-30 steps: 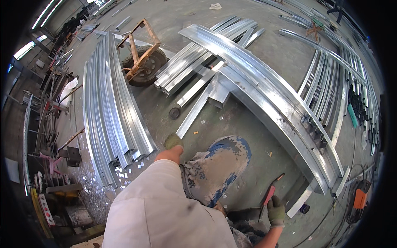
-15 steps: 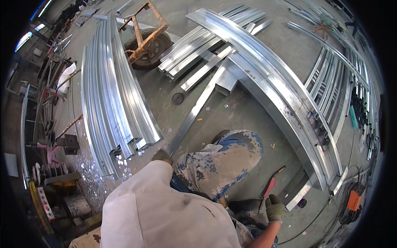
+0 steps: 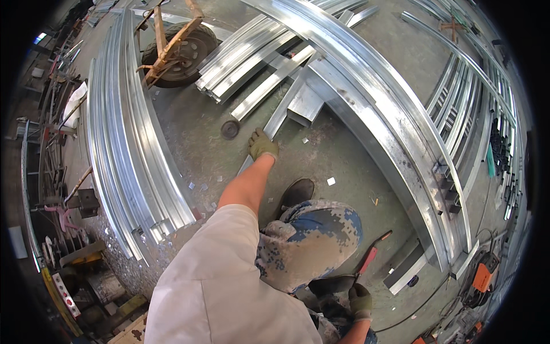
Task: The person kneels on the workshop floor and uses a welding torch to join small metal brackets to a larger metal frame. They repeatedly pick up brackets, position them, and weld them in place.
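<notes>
On the concrete floor (image 3: 355, 160), long silvery channels (image 3: 366, 109) are stretching from the top toward the lower right, overlapping a smaller stack of profiles (image 3: 246, 51). Another bundle of ribbed profiles (image 3: 123, 137) is lying at the left, and a rusty-framed wheel (image 3: 183, 51) is standing between the two bundles. A short boxy section (image 3: 306, 106) is sitting against the channels' inner edge. Beside it, a slim metal bar (image 3: 286, 109) is slanting down toward the person. An orange-sided machine (image 3: 484, 278) is resting at the far right. The gloved left hand (image 3: 263, 144) is gripping the bar, its fingers curling over it; it is now reaching farther forward along the bar than half a second ago, when it was holding low beside the thigh. The gloved right hand (image 3: 361, 301) is closing around the near end of a red-handled torch (image 3: 369, 258). A dark disc (image 3: 230, 129) is lying near the left hand, and pale chips (image 3: 331, 181) are dotting the floor.
</notes>
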The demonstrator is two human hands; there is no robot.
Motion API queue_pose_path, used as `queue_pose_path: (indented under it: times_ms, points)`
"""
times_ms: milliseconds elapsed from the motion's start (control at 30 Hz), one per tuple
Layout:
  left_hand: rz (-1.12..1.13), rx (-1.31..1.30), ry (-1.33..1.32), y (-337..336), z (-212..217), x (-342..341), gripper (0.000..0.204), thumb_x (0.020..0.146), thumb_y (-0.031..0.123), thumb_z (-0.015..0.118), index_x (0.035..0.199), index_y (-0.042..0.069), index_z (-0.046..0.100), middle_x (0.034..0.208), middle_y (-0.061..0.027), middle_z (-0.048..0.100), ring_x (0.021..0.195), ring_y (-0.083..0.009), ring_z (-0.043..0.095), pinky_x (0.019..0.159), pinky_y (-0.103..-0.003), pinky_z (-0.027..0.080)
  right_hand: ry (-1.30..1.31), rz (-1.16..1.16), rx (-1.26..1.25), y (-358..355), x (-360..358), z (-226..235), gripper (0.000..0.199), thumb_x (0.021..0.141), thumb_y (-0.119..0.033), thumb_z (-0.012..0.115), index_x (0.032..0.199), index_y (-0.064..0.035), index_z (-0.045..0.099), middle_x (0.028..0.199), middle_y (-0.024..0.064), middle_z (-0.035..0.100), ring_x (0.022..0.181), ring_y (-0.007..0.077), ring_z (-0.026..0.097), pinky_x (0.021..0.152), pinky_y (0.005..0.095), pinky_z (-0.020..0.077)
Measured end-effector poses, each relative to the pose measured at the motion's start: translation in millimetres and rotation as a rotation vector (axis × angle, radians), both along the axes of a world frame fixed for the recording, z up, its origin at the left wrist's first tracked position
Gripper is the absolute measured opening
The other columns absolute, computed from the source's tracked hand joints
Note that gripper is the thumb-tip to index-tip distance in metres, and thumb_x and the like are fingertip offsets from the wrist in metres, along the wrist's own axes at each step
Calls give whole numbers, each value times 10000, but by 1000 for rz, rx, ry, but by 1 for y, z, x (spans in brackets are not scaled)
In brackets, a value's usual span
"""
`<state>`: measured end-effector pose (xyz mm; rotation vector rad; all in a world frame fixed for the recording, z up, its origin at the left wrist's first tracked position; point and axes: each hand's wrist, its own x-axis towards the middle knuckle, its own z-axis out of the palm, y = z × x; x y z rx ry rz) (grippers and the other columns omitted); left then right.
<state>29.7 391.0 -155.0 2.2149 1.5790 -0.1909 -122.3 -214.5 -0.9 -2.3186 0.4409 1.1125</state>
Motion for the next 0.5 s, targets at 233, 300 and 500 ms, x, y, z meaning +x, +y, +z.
queue_pose_path:
  times_ms: [233,300,500]
  points:
    - [-150,-129,72,36,-6,30,748,862,347,792,1440,57,417,1318,-230,655,1187,-401,676,995,-495,552,32,-23,-3,7,6,3,439,957,-247,719,1307,17,691,1247,197,745,1171,279,710,1016,380,539]
    - [-121,-134,57,38,-11,12,700,854,275,807,1418,46,459,1338,-237,648,1220,-402,661,1014,-495,545,29,-50,23,9,9,4,431,958,-233,731,1303,23,690,1235,192,749,1159,272,711,1007,376,543]
    - [30,-194,214,7,8,-83,693,873,156,790,1470,19,465,1432,-237,609,1311,-390,618,1082,-479,512,-70,-104,92,9,8,-2,426,960,-199,753,1312,28,679,1214,174,756,1136,251,711,991,362,548]
